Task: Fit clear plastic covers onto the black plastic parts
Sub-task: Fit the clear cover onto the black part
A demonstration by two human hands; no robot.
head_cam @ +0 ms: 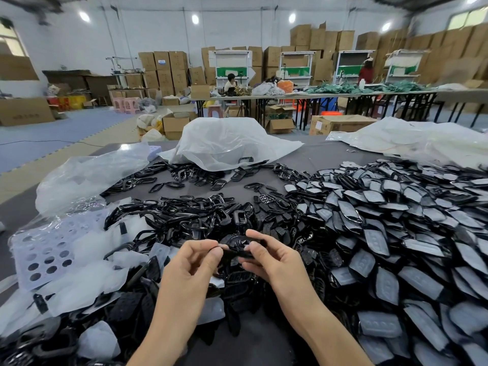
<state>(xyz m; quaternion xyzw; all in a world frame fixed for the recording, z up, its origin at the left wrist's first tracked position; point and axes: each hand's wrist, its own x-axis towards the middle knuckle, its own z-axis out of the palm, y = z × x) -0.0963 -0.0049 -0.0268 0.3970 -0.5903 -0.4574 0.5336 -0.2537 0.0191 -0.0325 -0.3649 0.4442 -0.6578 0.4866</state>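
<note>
- Nearest the person, flat black perforated plastic pieces (126,307) lie heaped against the front of the table. The forearms come in over them, so there is no bare surface to rest a wrist on.
- The left hand (192,262) and the right hand (269,260) face each other above the heap. Each has its fingers curled and its thumb and fingertips pinching one end of a small glossy black plastic frame part (237,245).
- Holding the part at both ends, clear of the pile, probably lets the fingers press a cover in along its rim. Whether a cover already sits on it cannot be told.
- Just to the left, soft translucent clear plastic covers (87,283) spill beside a pale lilac tray with round holes (39,252). The left hand could take one with a short reach.
- Beyond the hands, a tangle of loose black frames (184,217) supplies the next parts.
- To the right, a broad overlapping heap of black parts with cloudy clear faces (396,233) looks like the finished stock. It runs towards the right edge of the view, so a sideways toss should land safely.
- Bare dark grey tabletop (317,157) shows only further back, between the heaps and a crumpled white plastic bag (227,141).
- Well beyond the table are long work tables (343,95) and stacked brown cardboard boxes (163,67).
</note>
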